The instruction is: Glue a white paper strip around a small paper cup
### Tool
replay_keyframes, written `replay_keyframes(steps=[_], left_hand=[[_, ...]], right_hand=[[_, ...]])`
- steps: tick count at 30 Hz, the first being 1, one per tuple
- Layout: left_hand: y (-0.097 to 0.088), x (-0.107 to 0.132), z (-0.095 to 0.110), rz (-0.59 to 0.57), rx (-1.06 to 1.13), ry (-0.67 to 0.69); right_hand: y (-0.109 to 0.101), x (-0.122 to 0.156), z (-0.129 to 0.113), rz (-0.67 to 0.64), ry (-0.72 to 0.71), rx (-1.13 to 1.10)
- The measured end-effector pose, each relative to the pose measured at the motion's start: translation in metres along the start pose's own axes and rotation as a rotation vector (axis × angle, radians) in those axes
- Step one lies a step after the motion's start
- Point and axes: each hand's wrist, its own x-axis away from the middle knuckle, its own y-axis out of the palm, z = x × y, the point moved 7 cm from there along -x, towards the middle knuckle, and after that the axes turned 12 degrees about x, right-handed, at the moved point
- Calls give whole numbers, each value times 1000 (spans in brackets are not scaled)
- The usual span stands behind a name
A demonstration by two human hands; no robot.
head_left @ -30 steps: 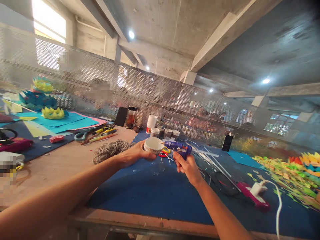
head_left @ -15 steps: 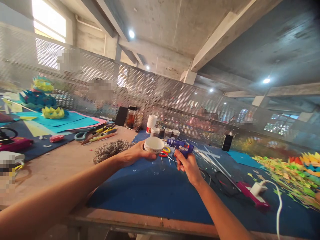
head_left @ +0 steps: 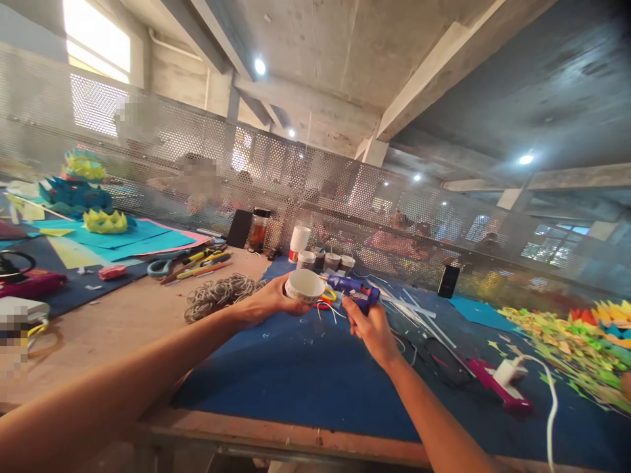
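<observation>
A short white paper cup [head_left: 304, 287] with faint lettering is gripped by my left hand [head_left: 276, 299], its opening tilted up toward me. My right hand [head_left: 367, 322] is closed around the handle of a blue hot glue gun [head_left: 355, 289]. The gun points left, its nozzle close to the cup's right rim; whether the two touch I cannot tell. Yellow-and-red-handled scissors [head_left: 326, 301] and bits of white cord lie on the blue mat [head_left: 305, 374] below and behind the cup.
Twine [head_left: 219, 297] lies left of the cup. Behind stand stacked paper cups [head_left: 298, 242], smaller cups [head_left: 332, 261] and a jar [head_left: 259, 230] before a perforated metal screen [head_left: 315, 190]. Glue sticks [head_left: 419, 312], a pink power strip [head_left: 500, 384] and paper cut-outs [head_left: 566, 341] are at right.
The glue gun has shifted very slightly left toward the cup. The cup has tipped a little, so its lettering shows less. Both hands keep their holds.
</observation>
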Motion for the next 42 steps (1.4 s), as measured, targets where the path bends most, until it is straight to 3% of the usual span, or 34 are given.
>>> replay_keyframes(steps=[23, 33, 37, 42], left_hand=[[-1, -1, 8, 15, -114, 71], [-5, -1, 10, 68, -128, 33], [-13, -2, 16, 124, -126, 34], [-18, -3, 13, 109, -115, 40]], right_hand=[[-6, 1, -3, 30, -50, 174], [-13, -2, -4, 53, -71, 274], [-13, -3, 1, 50, -51, 178], [-11, -4, -4, -6, -42, -60]])
